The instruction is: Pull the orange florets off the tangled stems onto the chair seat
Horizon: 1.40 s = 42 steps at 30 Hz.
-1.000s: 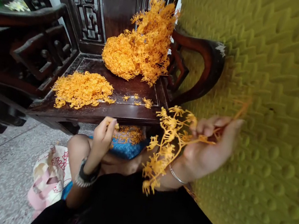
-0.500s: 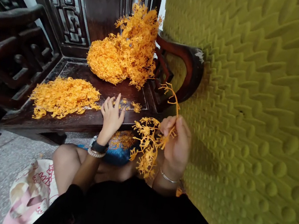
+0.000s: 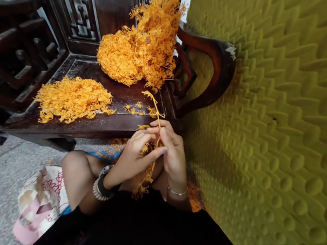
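My left hand (image 3: 134, 155) and my right hand (image 3: 171, 151) meet in front of me, both closed round one orange plastic sprig (image 3: 155, 108) with many small flower-like tips. Its bare stem sticks up above my fingers and its lower branches hang down between my wrists. A tall heap of the same orange sprigs (image 3: 143, 48) lies at the back of a dark carved wooden chair seat (image 3: 94, 121). A flatter pile of small orange pieces (image 3: 72, 96) lies on the seat's left. A few loose pieces (image 3: 136, 109) lie near the seat's front edge.
A yellow-green studded foam wall (image 3: 277, 116) fills the right side, close to my right arm. The chair's curved armrest (image 3: 216, 68) stands just beyond my hands. A pink and white bag (image 3: 39, 198) lies on the grey floor by my knee.
My left hand came off the chair seat and joined my right hand on the sprig. My right hand lowered the sprig towards my lap.
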Motion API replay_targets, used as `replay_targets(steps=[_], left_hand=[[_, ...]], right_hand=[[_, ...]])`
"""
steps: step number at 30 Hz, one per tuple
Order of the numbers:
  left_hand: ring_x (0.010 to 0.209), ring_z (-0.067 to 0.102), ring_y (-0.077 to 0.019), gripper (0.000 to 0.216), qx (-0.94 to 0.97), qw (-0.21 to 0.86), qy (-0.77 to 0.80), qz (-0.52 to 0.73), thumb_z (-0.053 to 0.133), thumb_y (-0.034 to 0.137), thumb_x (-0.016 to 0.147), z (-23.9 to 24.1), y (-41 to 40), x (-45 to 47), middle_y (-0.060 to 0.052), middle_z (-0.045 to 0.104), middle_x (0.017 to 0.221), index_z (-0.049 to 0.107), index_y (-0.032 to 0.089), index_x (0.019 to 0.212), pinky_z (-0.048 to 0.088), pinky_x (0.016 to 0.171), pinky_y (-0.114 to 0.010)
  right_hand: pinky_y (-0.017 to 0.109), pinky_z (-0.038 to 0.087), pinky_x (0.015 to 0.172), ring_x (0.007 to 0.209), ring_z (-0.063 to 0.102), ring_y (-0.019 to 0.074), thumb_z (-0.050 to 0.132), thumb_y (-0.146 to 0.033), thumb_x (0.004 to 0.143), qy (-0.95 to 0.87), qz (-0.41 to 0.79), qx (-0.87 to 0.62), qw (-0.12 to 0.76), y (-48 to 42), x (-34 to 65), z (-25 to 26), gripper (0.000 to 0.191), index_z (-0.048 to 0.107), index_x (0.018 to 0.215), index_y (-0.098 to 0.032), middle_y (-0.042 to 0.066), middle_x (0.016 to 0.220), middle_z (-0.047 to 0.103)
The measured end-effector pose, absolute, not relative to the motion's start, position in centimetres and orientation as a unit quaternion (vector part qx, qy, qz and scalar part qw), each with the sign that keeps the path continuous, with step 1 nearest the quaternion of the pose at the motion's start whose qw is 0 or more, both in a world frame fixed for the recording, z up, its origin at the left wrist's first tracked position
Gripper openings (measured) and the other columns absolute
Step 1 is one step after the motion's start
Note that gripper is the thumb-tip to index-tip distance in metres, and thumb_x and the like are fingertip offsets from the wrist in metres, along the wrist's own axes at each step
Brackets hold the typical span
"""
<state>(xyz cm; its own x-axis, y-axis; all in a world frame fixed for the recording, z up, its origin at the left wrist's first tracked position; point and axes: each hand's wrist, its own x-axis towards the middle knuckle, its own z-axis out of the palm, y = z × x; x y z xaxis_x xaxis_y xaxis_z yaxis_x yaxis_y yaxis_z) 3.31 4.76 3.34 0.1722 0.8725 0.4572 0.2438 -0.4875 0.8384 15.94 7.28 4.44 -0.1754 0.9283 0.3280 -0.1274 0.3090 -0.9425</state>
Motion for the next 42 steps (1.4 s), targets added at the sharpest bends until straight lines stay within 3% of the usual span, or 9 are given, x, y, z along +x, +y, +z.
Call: replay_targets(steps=[4, 7, 9, 13, 16, 21, 27, 31, 42], left_hand=[[0.072, 0.052, -0.0145, 0.030, 0.617, 0.463, 0.389, 0.504, 0.047, 0.039, 0.095, 2.8, 4.4, 2.8, -0.001, 0.057, 0.075, 0.058, 0.019, 0.075, 0.042, 0.073, -0.026], [0.067, 0.046, -0.0125, 0.028, 0.537, 0.531, 0.390, 0.527, 0.052, 0.039, 0.092, 2.7, 3.8, 2.4, 0.001, 0.052, 0.071, 0.056, 0.018, 0.074, 0.038, 0.065, -0.024], [0.062, 0.041, -0.0111, 0.029, 0.472, 0.586, 0.375, 0.541, 0.054, 0.038, 0.090, 2.7, 3.5, 2.2, 0.002, 0.047, 0.066, 0.053, 0.017, 0.070, 0.035, 0.059, -0.023], [0.053, 0.031, -0.0096, 0.034, 0.328, 0.697, 0.287, 0.570, 0.058, 0.034, 0.082, 2.6, 3.4, 1.5, 0.004, 0.036, 0.056, 0.040, 0.018, 0.058, 0.030, 0.051, -0.023], [0.051, 0.031, -0.0086, 0.038, 0.285, 0.714, 0.259, 0.585, 0.060, 0.030, 0.082, 2.5, 3.4, 1.3, 0.005, 0.034, 0.054, 0.036, 0.018, 0.055, 0.031, 0.051, -0.022], [0.050, 0.032, -0.0073, 0.042, 0.220, 0.725, 0.259, 0.599, 0.065, 0.032, 0.081, 2.9, 3.3, 1.4, 0.006, 0.034, 0.053, 0.036, 0.018, 0.056, 0.033, 0.050, -0.020], [0.041, 0.026, -0.0046, 0.054, 0.158, 0.732, 0.260, 0.610, 0.066, 0.031, 0.079, 3.0, 2.8, 0.6, 0.008, 0.022, 0.043, 0.024, 0.018, 0.048, 0.040, 0.052, -0.018], [0.036, 0.022, -0.0035, 0.064, 0.162, 0.725, 0.277, 0.609, 0.069, 0.029, 0.073, 2.9, 1.8, -0.1, 0.009, 0.015, 0.036, 0.011, 0.018, 0.047, 0.046, 0.056, -0.021], [0.035, 0.026, -0.0064, 0.058, 0.296, 0.718, 0.303, 0.552, 0.062, 0.037, 0.080, 3.4, -1.3, -1.0, 0.006, 0.019, 0.035, 0.022, 0.016, 0.044, 0.033, 0.050, -0.028]], right_hand=[[0.036, 0.043, 0.096, 0.098, 0.060, 0.0176, 0.040, -0.044, 0.098, -0.626, 0.489, -0.323, 0.514, 7.1, 16.5, 4.1, 0.041, 0.075, 0.090, -0.026, 0.003, 0.097, 0.066], [0.033, 0.045, 0.086, 0.091, 0.060, 0.0170, 0.054, -0.038, 0.093, -0.663, 0.464, -0.322, 0.491, 6.9, 17.1, 4.5, 0.024, 0.072, 0.091, -0.024, 0.003, 0.093, 0.064], [0.031, 0.045, 0.076, 0.081, 0.058, 0.0162, 0.062, -0.036, 0.088, -0.687, 0.448, -0.326, 0.471, 6.8, 17.4, 4.8, 0.018, 0.068, 0.082, -0.021, 0.002, 0.085, 0.062], [0.027, 0.036, 0.060, 0.059, 0.042, 0.0111, 0.057, -0.039, 0.091, -0.702, 0.428, -0.354, 0.446, 6.9, 17.9, 4.9, 0.034, 0.050, 0.064, -0.019, -0.003, 0.062, 0.046], [0.026, 0.030, 0.055, 0.054, 0.035, 0.0097, 0.051, -0.043, 0.094, -0.710, 0.441, -0.350, 0.423, 7.0, 18.1, 4.6, 0.039, 0.045, 0.062, -0.019, -0.005, 0.057, 0.037], [0.025, 0.033, 0.056, 0.061, 0.043, 0.0108, 0.062, -0.047, 0.086, -0.752, 0.484, -0.277, 0.351, 7.0, 17.8, 4.0, 0.029, 0.062, 0.083, -0.018, -0.002, 0.069, 0.051], [0.027, 0.035, 0.063, 0.067, 0.045, 0.0124, 0.064, -0.042, 0.086, -0.747, 0.454, -0.290, 0.391, 7.8, 18.0, 3.6, 0.032, 0.054, 0.067, -0.018, -0.001, 0.071, 0.047], [0.027, 0.034, 0.060, 0.062, 0.045, 0.0117, 0.059, -0.045, 0.088, -0.709, 0.545, -0.254, 0.370, 7.6, 18.5, 3.6, 0.040, 0.049, 0.061, -0.018, -0.002, 0.067, 0.047], [0.024, 0.030, 0.043, 0.046, 0.038, 0.0081, 0.058, -0.048, 0.088, -0.533, 0.731, -0.247, 0.347, 4.2, 18.2, 5.1, 0.043, 0.046, 0.057, -0.019, -0.004, 0.057, 0.043]])
